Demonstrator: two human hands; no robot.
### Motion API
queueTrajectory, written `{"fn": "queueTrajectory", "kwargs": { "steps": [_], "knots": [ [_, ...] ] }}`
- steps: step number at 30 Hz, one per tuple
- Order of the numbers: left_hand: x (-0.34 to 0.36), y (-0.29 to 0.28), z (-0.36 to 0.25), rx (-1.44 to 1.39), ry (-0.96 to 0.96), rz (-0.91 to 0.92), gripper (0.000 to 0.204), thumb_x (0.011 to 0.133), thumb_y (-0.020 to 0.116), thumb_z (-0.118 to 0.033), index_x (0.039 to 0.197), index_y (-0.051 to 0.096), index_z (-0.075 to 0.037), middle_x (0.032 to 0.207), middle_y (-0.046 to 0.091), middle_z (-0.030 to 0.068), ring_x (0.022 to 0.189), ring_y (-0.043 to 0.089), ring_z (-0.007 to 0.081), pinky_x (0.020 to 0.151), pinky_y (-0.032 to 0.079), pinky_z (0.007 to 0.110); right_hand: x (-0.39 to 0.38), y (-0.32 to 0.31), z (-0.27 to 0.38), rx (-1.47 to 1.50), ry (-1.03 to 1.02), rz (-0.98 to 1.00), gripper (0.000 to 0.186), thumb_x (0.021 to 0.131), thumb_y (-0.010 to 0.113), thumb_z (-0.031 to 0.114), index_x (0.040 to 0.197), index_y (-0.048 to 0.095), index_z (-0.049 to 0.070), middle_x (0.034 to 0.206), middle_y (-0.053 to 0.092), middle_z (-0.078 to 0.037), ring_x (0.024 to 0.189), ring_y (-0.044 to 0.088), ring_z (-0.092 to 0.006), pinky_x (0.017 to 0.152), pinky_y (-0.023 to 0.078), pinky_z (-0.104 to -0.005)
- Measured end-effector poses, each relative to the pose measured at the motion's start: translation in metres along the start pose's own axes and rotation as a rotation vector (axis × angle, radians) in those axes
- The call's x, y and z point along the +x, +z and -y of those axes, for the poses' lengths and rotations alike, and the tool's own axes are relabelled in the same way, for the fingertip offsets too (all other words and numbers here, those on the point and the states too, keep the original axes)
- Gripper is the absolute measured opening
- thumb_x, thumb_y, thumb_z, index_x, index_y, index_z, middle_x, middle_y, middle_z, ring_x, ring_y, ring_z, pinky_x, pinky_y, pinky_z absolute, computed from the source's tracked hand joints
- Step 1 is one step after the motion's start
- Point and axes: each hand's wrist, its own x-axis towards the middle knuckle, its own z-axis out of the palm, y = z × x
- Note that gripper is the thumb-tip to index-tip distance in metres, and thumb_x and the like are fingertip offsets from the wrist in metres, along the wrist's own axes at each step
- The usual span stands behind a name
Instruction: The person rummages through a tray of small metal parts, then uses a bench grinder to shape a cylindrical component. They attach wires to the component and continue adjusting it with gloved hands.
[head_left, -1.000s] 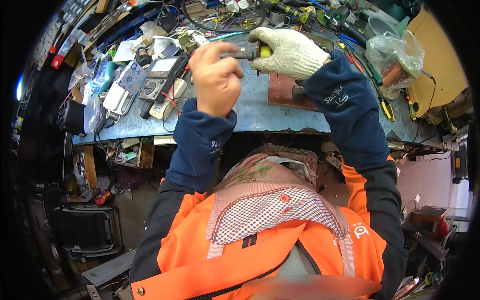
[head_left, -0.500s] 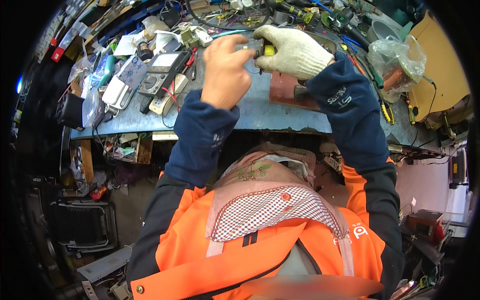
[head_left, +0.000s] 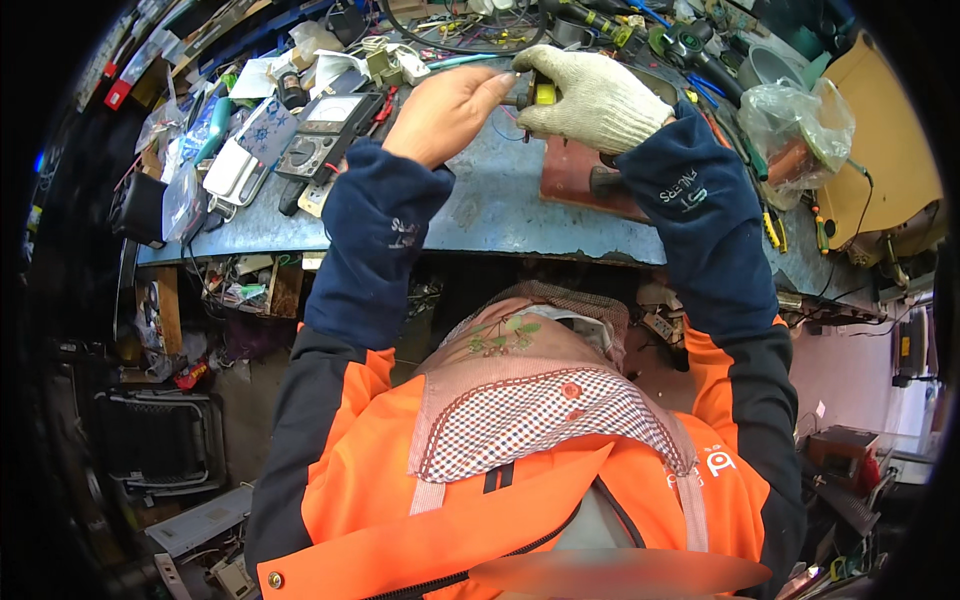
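Over the blue workbench [head_left: 480, 215], my right hand [head_left: 600, 100], in a whitish knitted glove, is closed around a small dark part with a yellow band [head_left: 545, 94]. The glove hides much of this part, so its kind cannot be made out. My bare left hand [head_left: 448, 112] meets the part's left end, thumb and fingers pinched together on it. Thin wires hang below the part. Under my right wrist lies a reddish-brown board [head_left: 580, 180] with a dark metal piece [head_left: 604, 181] on it.
Left on the bench are an analog multimeter [head_left: 318, 140], a white device [head_left: 235, 180] and loose clutter. A clear plastic bag [head_left: 800, 125], screwdrivers [head_left: 822, 229] and a tan panel [head_left: 880, 140] lie right. A black cable loop [head_left: 460, 50] crosses the back.
My left hand has swung left and turned, its raised fingers now closing at the part's end. My right hand keeps hold of the part, almost in place.
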Motion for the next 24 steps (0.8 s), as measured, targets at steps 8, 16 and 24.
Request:
{"fn": "queueTrajectory", "kwargs": {
  "steps": [8, 16, 24],
  "knots": [
    [0.058, -0.03, 0.033, -0.306, -0.068, 0.728, 0.038, 0.108, 0.072, -0.031, 0.114, 0.078, 0.006, 0.095, 0.078, 0.0087, 0.086, 0.072, 0.0199, 0.083, 0.059, 0.034, 0.003, -0.002, 0.009, 0.109, 0.011, 0.061, 0.062, 0.091, 0.084, 0.037, 0.142, 0.064, 0.007, 0.107, 0.079, -0.019, 0.093, 0.079, -0.0329, 0.084, 0.063, -0.0399],
    [0.017, -0.014, -0.006, 0.608, 0.562, 0.088, 0.032, 0.091, 0.082, -0.014, 0.119, 0.073, -0.001, 0.103, 0.076, 0.0149, 0.093, 0.074, 0.0276, 0.083, 0.058, 0.036, 0.003, -0.007, 0.005, 0.137, 0.031, 0.1, 0.063, 0.089, 0.088, 0.035, 0.14, 0.065, 0.007, 0.111, 0.078, -0.019, 0.097, 0.078, -0.0332, 0.088, 0.062, -0.0408],
    [0.063, -0.032, 0.003, 0.027, -0.079, 0.83, 0.036, 0.115, 0.059, -0.033, 0.119, 0.074, 0.0, 0.1, 0.077, 0.0037, 0.09, 0.071, 0.0149, 0.084, 0.059, 0.033, 0.003, -0.002, 0.001, 0.1, 0.011, 0.065, 0.065, 0.09, 0.087, 0.037, 0.142, 0.063, 0.006, 0.111, 0.078, -0.019, 0.097, 0.078, -0.0317, 0.088, 0.062, -0.0396]
  ]
}}
